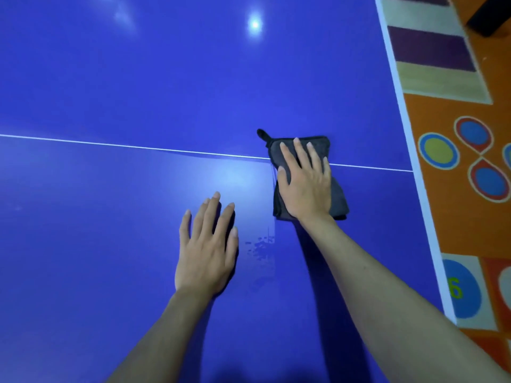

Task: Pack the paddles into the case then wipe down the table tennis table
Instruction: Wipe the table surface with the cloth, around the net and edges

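The blue table tennis table (110, 78) fills most of the view, with a thin white line (138, 146) running across it. A folded dark grey cloth (338, 196) with a small black loop lies over that line near the right side. My right hand (304, 181) presses flat on the cloth, fingers straight and spread. My left hand (207, 244) rests flat on the bare table surface to the left of it, fingers straight. A patch of small wet marks (261, 247) shows between my hands. No paddles or case are in view.
The table's white right edge (406, 128) runs diagonally down the right side. Beyond it lies an orange patterned play mat (453, 217) with coloured circles and a number. A dark object (489, 15) stands on the floor at the top right.
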